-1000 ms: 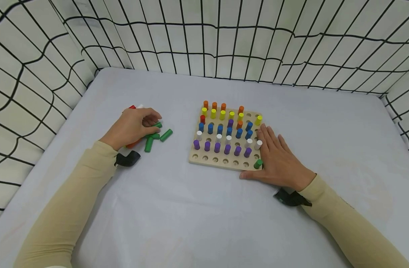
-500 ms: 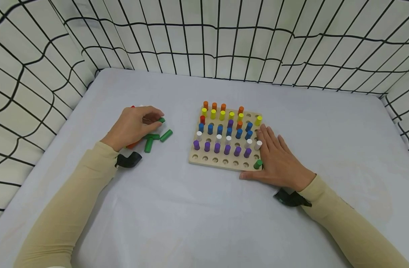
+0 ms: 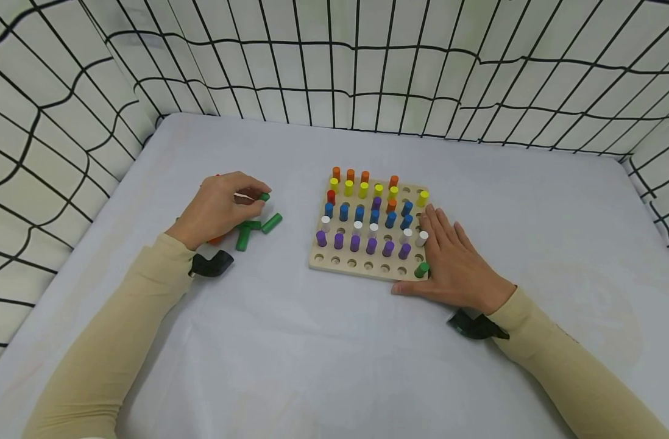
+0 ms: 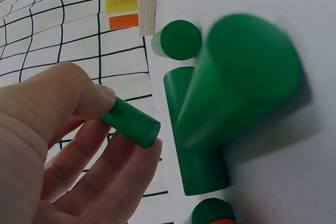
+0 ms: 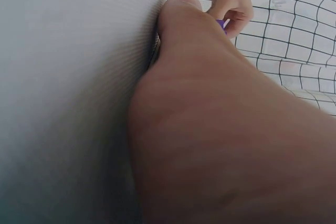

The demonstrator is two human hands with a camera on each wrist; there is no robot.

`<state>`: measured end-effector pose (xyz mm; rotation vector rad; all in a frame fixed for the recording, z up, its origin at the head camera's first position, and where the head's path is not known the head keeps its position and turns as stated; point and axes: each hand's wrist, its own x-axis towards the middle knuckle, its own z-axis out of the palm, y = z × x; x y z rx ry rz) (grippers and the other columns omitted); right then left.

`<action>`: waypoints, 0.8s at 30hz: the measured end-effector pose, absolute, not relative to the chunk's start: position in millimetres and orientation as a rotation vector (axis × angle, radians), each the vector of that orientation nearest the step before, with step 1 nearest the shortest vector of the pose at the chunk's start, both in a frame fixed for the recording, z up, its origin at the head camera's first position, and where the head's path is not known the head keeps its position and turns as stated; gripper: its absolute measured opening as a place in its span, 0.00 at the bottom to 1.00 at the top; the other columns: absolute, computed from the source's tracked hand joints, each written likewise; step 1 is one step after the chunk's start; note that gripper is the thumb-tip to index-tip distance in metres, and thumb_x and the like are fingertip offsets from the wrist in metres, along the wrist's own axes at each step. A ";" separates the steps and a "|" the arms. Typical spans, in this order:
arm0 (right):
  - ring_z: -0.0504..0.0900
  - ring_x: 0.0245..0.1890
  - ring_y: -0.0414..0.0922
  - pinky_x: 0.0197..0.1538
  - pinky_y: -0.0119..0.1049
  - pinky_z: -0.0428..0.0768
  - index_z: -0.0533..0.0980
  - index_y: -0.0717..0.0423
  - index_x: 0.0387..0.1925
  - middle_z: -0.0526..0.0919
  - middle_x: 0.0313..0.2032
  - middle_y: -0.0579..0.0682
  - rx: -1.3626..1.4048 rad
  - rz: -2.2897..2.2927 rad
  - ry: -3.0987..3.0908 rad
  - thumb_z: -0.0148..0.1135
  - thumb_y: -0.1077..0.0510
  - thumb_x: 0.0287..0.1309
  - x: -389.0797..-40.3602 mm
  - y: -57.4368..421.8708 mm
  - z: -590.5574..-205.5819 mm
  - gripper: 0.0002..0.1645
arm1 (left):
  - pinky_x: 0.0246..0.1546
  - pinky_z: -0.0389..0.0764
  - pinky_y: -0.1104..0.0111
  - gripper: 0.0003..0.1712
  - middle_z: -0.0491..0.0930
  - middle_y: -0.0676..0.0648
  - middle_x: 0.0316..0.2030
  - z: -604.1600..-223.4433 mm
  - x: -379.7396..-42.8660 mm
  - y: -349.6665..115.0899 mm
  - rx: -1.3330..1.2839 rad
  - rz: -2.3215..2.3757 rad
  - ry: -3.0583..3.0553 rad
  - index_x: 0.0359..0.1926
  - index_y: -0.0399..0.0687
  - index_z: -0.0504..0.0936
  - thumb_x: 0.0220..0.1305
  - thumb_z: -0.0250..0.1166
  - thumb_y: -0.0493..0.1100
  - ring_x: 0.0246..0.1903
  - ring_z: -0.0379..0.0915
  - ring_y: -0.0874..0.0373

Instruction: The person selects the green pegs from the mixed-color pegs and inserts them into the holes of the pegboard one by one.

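Note:
In the left hand (image 3: 219, 204), thumb and fingers pinch a green peg (image 4: 134, 123), raised above the white surface in the left wrist view. Loose green pegs (image 3: 271, 223) lie just below and right of that hand, and some orange (image 3: 216, 240) shows at its underside. The right hand (image 3: 459, 265) rests flat, fingers spread, along the right edge of a wooden pegboard (image 3: 360, 266). Rows of orange, yellow, blue, white and purple pegs stand in the board. One green peg (image 3: 421, 269) is in the front right corner hole, beside the right hand.
A white cloth-like surface (image 3: 290, 341) lies under everything. Black wire grid panels (image 3: 323, 67) with white behind them rise at the back and both sides. Each wrist carries a black strap-like piece (image 3: 212, 264).
The left hand has taken a green peg from the loose group and lifted it slightly up and right. Right hand and pegboard have stayed in place.

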<state>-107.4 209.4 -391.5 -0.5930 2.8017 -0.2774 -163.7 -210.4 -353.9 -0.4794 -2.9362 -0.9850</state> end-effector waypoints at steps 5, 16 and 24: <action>0.33 0.85 0.61 0.83 0.67 0.42 0.35 0.63 0.82 0.30 0.84 0.59 -0.595 -0.277 2.806 0.61 0.13 0.46 -107.2 209.2 -392.1 0.85 | 0.54 0.88 0.54 0.13 0.87 0.43 0.49 -354.6 -163.8 -209.5 -0.505 -0.993 -2.916 0.52 0.42 0.86 0.66 0.67 0.36 0.49 0.87 0.48; 0.33 0.85 0.60 0.84 0.67 0.42 0.35 0.63 0.82 0.31 0.84 0.59 -0.590 -0.276 2.802 0.61 0.13 0.46 -107.3 208.7 -392.3 0.85 | 0.54 0.88 0.57 0.13 0.88 0.43 0.48 -354.0 -162.7 -207.0 -0.514 -1.024 -2.892 0.52 0.43 0.85 0.66 0.69 0.36 0.49 0.87 0.49; 0.33 0.85 0.61 0.84 0.67 0.42 0.35 0.63 0.82 0.31 0.84 0.59 -0.588 -0.275 2.802 0.61 0.13 0.46 -107.4 208.6 -393.3 0.85 | 0.54 0.88 0.58 0.13 0.88 0.44 0.48 -354.2 -162.1 -207.4 -0.516 -1.034 -2.881 0.52 0.44 0.86 0.66 0.69 0.37 0.49 0.87 0.49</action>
